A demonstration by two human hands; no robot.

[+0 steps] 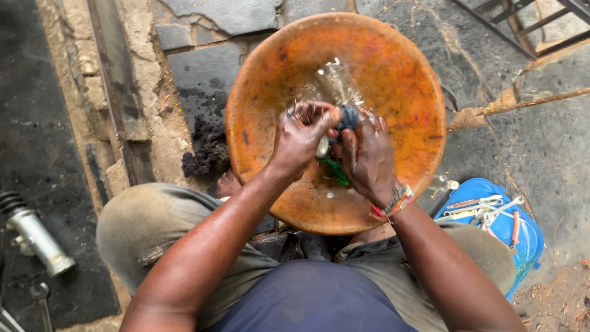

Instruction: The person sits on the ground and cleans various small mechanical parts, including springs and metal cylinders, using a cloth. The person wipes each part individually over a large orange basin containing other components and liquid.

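My left hand (pixel 301 136) is clamped round a small metal part (pixel 322 147), and my right hand (pixel 367 157) pinches a dark rag (pixel 350 117) against it, both over the orange basin (pixel 393 67) between my knees. Looks like the scrubbing step; a green brush (pixel 335 170) lies just below. Next I'd want to turn the part for a fresh face. Spanners on the blue lid (pixel 522 237) sit well apart.

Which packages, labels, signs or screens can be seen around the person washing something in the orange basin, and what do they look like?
No labels, signs or screens show.
The nearest to a package is a blue plastic container, on the ground at the person's right, rounded and open, holding metal spanners and small tools.
The orange basin is plain and stained, with no markings legible.
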